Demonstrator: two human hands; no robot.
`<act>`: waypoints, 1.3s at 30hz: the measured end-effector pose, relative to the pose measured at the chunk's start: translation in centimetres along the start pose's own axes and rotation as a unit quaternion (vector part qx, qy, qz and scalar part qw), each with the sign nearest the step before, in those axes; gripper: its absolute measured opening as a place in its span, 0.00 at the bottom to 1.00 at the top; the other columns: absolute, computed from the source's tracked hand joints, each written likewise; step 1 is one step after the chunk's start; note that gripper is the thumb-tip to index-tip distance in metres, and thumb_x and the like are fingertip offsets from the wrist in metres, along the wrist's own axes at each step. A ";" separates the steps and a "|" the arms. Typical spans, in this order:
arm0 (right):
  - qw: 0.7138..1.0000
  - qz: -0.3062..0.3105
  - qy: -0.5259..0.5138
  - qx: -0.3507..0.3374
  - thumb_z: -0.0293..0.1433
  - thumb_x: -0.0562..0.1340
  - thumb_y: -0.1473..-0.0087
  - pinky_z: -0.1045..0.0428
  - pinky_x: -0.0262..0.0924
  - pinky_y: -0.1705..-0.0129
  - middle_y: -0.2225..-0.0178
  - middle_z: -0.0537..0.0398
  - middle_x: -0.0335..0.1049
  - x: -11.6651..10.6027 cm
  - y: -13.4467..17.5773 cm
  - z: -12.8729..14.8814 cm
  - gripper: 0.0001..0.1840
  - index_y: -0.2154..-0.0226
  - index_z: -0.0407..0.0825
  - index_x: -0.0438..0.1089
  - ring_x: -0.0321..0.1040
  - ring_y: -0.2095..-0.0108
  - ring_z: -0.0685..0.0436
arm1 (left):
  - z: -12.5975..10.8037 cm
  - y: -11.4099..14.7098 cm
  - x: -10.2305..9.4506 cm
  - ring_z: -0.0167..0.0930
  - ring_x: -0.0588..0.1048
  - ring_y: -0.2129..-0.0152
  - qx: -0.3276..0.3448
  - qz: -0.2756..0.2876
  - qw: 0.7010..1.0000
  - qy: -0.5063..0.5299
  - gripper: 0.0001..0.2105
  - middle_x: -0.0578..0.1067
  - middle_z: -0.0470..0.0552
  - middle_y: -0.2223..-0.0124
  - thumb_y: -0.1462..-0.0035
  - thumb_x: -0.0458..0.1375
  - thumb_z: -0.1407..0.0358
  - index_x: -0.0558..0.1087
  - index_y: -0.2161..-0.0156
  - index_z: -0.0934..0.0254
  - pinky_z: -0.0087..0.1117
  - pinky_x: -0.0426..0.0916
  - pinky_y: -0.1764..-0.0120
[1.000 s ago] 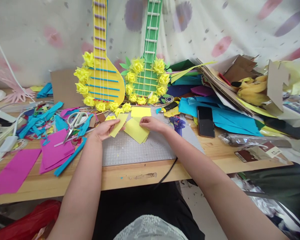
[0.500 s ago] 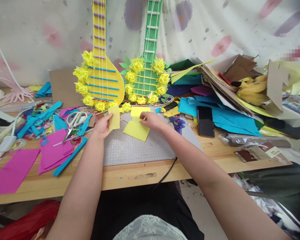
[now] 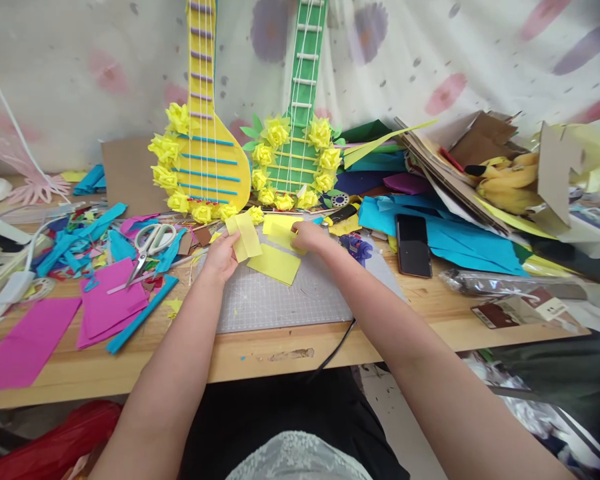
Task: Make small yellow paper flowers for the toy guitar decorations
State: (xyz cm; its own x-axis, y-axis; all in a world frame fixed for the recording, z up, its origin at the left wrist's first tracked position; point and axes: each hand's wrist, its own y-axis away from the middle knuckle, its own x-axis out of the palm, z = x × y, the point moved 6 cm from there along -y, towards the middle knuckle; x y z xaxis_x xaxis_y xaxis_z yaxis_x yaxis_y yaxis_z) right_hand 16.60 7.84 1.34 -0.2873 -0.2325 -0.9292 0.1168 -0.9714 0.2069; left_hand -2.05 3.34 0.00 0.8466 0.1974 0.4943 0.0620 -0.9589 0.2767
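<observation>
My left hand (image 3: 223,256) is closed around the edge of yellow paper pieces (image 3: 245,238), which seem to overlap, raised over the left part of the cutting mat. Farther right, my right hand (image 3: 311,237) pinches a thin yellow paper sheet (image 3: 284,235) by its right end. Below that sheet, a yellow paper stack (image 3: 274,264) lies on the grey cutting mat (image 3: 300,310). Another bright yellow piece (image 3: 275,222) shows behind the pinched sheet. The right fingertips are partly hidden.
Two paper-flower-trimmed guitar shapes, one yellow (image 3: 207,160), one green (image 3: 297,157), stand at the back. Left lie scissors (image 3: 153,241), magenta sheets (image 3: 113,300) and blue scraps. A glue gun (image 3: 356,248), phone (image 3: 413,245) and heaped cardboard (image 3: 490,143) are on the right.
My left hand has moved right with its yellow paper, now spread into overlapping pieces. My right hand has lifted a thin yellow sheet off the stack, moving slightly right.
</observation>
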 end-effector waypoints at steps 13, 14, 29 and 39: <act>0.896 -0.038 -0.439 -0.056 0.36 0.64 0.63 0.56 0.55 0.72 0.77 0.61 0.65 2.7 1.3 5.0 0.12 0.75 0.47 0.64 0.62 0.75 0.53 | 1.7 -0.5 0.6 0.30 0.76 0.64 0.003 -0.045 0.990 0.135 0.12 0.77 0.56 0.62 0.43 0.47 0.71 0.70 0.57 0.70 0.31 0.68 0.57; 0.904 -0.046 -0.423 -0.043 0.36 0.64 0.63 0.56 0.55 0.72 0.77 0.60 0.66 3.3 1.0 5.0 0.12 0.74 0.47 0.65 0.62 0.75 0.52 | 1.8 -0.4 0.8 0.30 0.76 0.64 -0.003 -0.038 0.989 0.145 0.13 0.77 0.56 0.62 0.42 0.47 0.70 0.70 0.56 0.71 0.31 0.68 0.57; 0.937 -0.094 -0.335 0.006 0.42 0.63 0.61 0.54 0.57 0.69 0.70 0.58 0.70 3.2 1.9 6.3 0.18 0.69 0.50 0.62 0.66 0.70 0.49 | 1.9 -0.4 1.1 0.27 0.76 0.67 0.038 -0.003 0.990 0.138 0.11 0.78 0.52 0.66 0.43 0.48 0.70 0.71 0.59 0.70 0.29 0.67 0.55; 0.980 -0.163 -0.083 -0.072 0.28 0.56 0.53 0.49 0.57 0.58 0.58 0.50 0.70 0.5 0.4 1.8 0.18 0.56 0.49 0.60 0.65 0.56 0.42 | -0.7 -0.7 -0.8 0.29 0.74 0.60 0.078 -0.060 0.983 0.155 0.16 0.75 0.58 0.56 0.40 0.43 0.70 0.66 0.50 0.70 0.31 0.66 0.53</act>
State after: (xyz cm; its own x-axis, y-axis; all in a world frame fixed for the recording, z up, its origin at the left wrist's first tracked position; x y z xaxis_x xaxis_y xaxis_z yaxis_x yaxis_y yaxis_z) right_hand 14.78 7.28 1.51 -0.4810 0.0730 -0.8737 0.1226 -0.9811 -0.1495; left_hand -3.14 4.03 -0.04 0.6273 0.3408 0.7002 0.2530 -0.9396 0.2306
